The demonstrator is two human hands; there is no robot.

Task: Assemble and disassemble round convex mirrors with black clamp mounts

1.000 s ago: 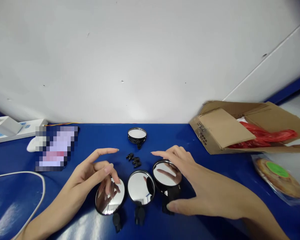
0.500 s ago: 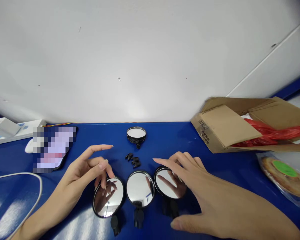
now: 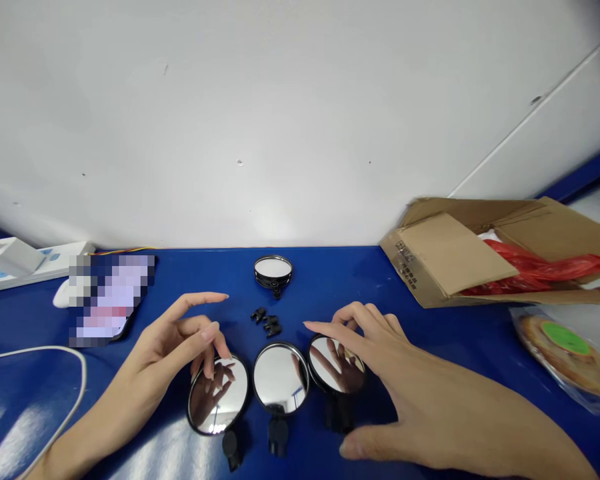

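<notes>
Three round mirrors with black stems lie side by side on the blue table [image 3: 430,333]: a left mirror [image 3: 215,403], a middle mirror [image 3: 279,383] and a right mirror [image 3: 330,357]. My left hand [image 3: 180,340] hovers over the left mirror with fingers spread, the tips near its upper rim. My right hand [image 3: 390,373] arches over the right mirror, fingers apart, thumb low beside its black stem [image 3: 336,413]. Neither hand holds anything. A fourth small mirror [image 3: 273,269] stands farther back, with small black parts [image 3: 267,320] in front of it.
An open cardboard box [image 3: 455,257] with red plastic inside lies at the right. A bagged round item [image 3: 563,350] sits at the far right. On the left are a phone [image 3: 107,300], a white power strip [image 3: 20,261] and a white cable [image 3: 55,373]. A white wall rises behind.
My right hand has drawn back from the right mirror, which now lies lower beside the others. My left hand has barely shifted.
</notes>
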